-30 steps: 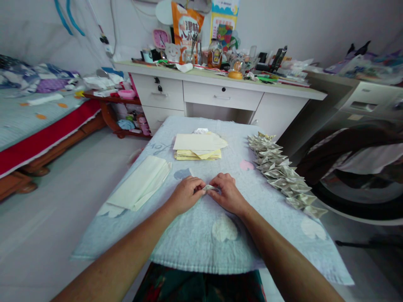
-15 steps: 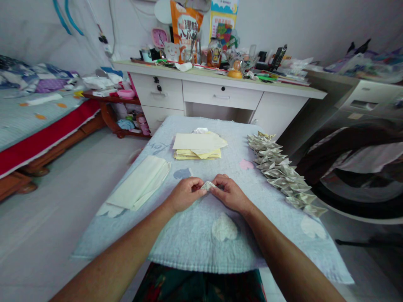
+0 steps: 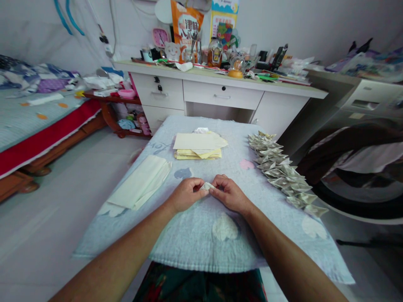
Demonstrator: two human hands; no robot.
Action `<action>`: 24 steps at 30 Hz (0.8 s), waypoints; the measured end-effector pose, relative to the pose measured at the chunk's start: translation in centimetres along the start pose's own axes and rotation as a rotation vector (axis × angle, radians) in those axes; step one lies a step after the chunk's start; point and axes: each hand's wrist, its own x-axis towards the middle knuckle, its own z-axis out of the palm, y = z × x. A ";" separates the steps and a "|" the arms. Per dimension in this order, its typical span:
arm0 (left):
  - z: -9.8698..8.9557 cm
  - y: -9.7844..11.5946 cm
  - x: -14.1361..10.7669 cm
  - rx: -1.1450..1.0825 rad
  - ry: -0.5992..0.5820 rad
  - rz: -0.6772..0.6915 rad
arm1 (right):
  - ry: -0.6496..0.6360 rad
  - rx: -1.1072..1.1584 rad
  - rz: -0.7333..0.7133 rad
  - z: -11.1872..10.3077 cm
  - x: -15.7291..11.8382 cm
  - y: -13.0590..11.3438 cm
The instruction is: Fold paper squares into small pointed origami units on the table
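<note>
A small folded piece of pale paper (image 3: 207, 186) is pinched between both hands over the middle of the cloth-covered table. My left hand (image 3: 188, 193) grips its left side, thumb toward me. On its right side, my right hand (image 3: 228, 193) has closed thumb and fingers. Beyond the hands lies a stack of yellowish paper sheets (image 3: 198, 154) with a paler sheet (image 3: 193, 141) on top. To the left rests a pile of larger pale green folded paper (image 3: 140, 181). Rows of pointed folded paper pieces (image 3: 278, 172) run along the table's right side.
The table's blue patterned cloth (image 3: 201, 251) hangs toward my lap. Behind it stands a white desk (image 3: 223, 94) crowded with jars, a pink clock (image 3: 160, 37) and an orange bag (image 3: 186, 29). A bed (image 3: 34, 121) is at left, a front-loading washing machine (image 3: 359, 167) at right.
Both hands stay almost in place around the small paper. Its visible shape between the fingers looks slightly flatter.
</note>
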 end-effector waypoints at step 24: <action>-0.6 -0.6 -0.1 -0.097 -0.021 -0.070 | 0.046 0.231 0.089 -0.6 -0.2 1.4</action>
